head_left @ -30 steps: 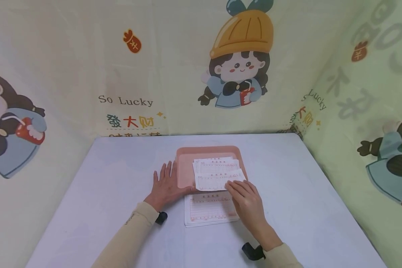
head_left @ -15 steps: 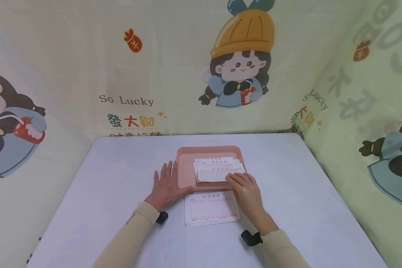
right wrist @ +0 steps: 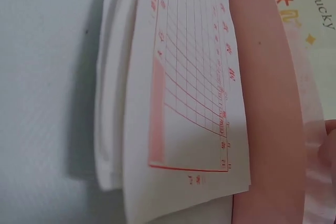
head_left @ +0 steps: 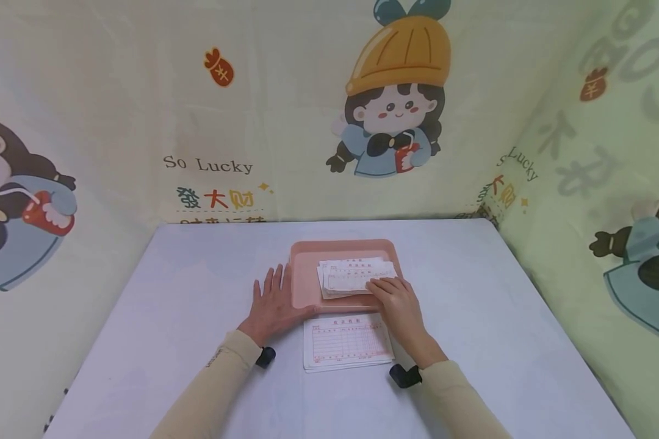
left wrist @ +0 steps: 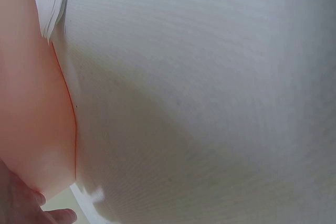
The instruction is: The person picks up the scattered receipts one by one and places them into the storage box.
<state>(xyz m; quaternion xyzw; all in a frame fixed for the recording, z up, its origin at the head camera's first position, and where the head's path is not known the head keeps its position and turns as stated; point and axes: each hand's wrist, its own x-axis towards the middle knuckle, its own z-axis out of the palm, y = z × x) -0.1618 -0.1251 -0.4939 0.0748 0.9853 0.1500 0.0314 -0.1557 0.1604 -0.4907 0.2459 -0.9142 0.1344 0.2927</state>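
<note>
A shallow pink tray [head_left: 303, 277] holds a loose pile of white printed forms toward its right side. My left hand [head_left: 274, 308] lies spread on the table against the tray's left edge, its thumb along the front rim. My right hand [head_left: 405, 314] reaches over the tray's front right corner and pinches the top form [head_left: 343, 282] near its right front edge; its thumb is hidden. Just in front of the tray lies a second stack of forms [head_left: 348, 344], printed in red. That stack [right wrist: 186, 103] looms close in the right wrist view, its top sheet bowed.
The white table [head_left: 208, 256] runs back to a cream curtain [head_left: 285, 110] with cartoon prints. Curtain hangs at both sides too. A black wrist mount [head_left: 405, 376] sits under my right wrist and another black mount [head_left: 266, 357] by my left.
My right hand has moved forward with the form, from over the tray's front rim to further inside, onto the pile. The left hand stays where it was.
</note>
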